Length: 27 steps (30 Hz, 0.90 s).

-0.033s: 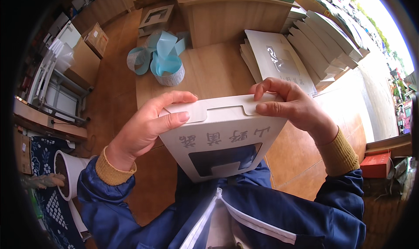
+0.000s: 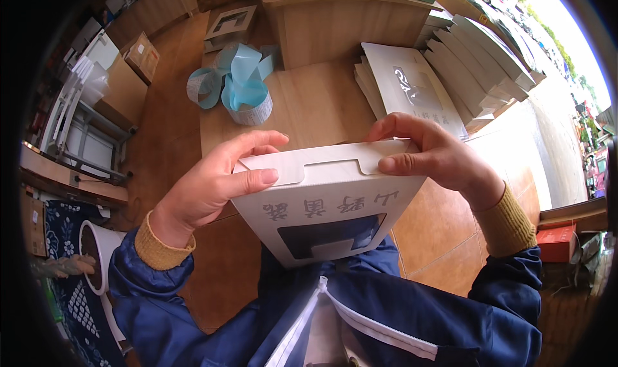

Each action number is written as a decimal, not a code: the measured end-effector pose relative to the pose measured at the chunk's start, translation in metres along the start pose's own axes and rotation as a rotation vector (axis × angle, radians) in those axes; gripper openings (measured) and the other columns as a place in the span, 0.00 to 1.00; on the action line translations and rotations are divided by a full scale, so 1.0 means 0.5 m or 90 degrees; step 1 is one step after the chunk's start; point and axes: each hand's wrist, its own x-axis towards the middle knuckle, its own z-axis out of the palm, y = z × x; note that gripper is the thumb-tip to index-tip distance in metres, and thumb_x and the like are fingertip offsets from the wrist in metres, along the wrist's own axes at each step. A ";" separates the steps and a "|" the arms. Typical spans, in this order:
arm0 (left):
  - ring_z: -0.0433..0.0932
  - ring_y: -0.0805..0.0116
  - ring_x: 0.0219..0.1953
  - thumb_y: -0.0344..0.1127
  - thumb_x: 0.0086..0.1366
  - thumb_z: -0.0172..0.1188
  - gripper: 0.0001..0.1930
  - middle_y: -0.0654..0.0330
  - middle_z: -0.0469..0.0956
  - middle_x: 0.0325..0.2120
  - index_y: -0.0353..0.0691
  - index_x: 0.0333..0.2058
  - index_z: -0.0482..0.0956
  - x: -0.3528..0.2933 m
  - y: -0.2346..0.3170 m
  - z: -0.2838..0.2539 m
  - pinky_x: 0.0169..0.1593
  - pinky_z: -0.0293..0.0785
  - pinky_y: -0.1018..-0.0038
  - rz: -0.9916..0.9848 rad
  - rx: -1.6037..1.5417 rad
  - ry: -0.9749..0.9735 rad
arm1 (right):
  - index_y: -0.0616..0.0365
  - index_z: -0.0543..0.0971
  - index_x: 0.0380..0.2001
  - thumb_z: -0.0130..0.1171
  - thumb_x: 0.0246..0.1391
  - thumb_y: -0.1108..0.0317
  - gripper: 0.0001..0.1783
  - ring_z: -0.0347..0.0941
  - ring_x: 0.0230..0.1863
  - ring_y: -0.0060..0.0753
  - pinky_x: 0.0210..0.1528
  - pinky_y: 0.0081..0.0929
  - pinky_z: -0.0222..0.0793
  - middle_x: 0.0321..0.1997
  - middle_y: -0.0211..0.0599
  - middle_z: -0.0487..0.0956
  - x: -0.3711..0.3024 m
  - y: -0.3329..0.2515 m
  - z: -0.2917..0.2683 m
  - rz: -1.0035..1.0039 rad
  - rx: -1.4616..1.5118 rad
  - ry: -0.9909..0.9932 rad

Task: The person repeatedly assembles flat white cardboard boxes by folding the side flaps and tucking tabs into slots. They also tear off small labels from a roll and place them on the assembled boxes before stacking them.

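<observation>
Upright in front of my body stands a white cardboard box (image 2: 252, 212) with grey lettering and a cut-out window in its front. Its narrow top is folded over, with a notched flap between my hands. My left hand (image 2: 228, 177) grips the top's left end, thumb on the surface and fingers toward the far side. At the right end my right hand (image 2: 438, 151) does the same, its thumb pressing on the flap and its fingers at the far edge. The fingertips behind the box are partly hidden.
A low wooden surface (image 2: 302, 103) lies ahead, bearing loose pale-blue label strips (image 2: 248, 103). Flat boxes (image 2: 412, 87) and further stacked cartons (image 2: 479, 64) are at the far right. Left stands a white pot (image 2: 106, 257); right, a red box (image 2: 557, 243).
My right fingers have moved off the top toward the far edge, while the thumb stays on the flap. My left fingers have shifted slightly upward at the far side. The box has barely moved.
</observation>
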 end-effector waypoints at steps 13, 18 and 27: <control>0.74 0.74 0.45 0.28 0.59 0.64 0.21 0.58 0.76 0.41 0.33 0.52 0.74 0.002 -0.004 -0.018 0.50 0.71 0.77 -0.099 -0.021 -0.026 | 0.69 0.78 0.49 0.70 0.46 0.67 0.27 0.77 0.45 0.35 0.53 0.25 0.70 0.46 0.47 0.80 0.039 -0.025 0.006 0.180 -0.045 -0.061; 0.74 0.74 0.43 0.28 0.59 0.63 0.20 0.59 0.76 0.41 0.34 0.51 0.76 0.003 -0.008 -0.012 0.48 0.72 0.77 -0.095 0.011 -0.023 | 0.68 0.78 0.48 0.69 0.46 0.68 0.25 0.77 0.41 0.29 0.47 0.22 0.73 0.42 0.44 0.81 0.033 -0.027 0.019 0.161 -0.053 -0.056; 0.76 0.74 0.42 0.28 0.60 0.61 0.18 0.58 0.78 0.41 0.32 0.50 0.76 0.011 -0.004 -0.009 0.48 0.73 0.76 -0.070 0.128 -0.007 | 0.65 0.77 0.51 0.61 0.55 0.70 0.19 0.77 0.38 0.23 0.44 0.21 0.75 0.39 0.39 0.81 0.026 -0.041 0.027 0.156 -0.177 -0.060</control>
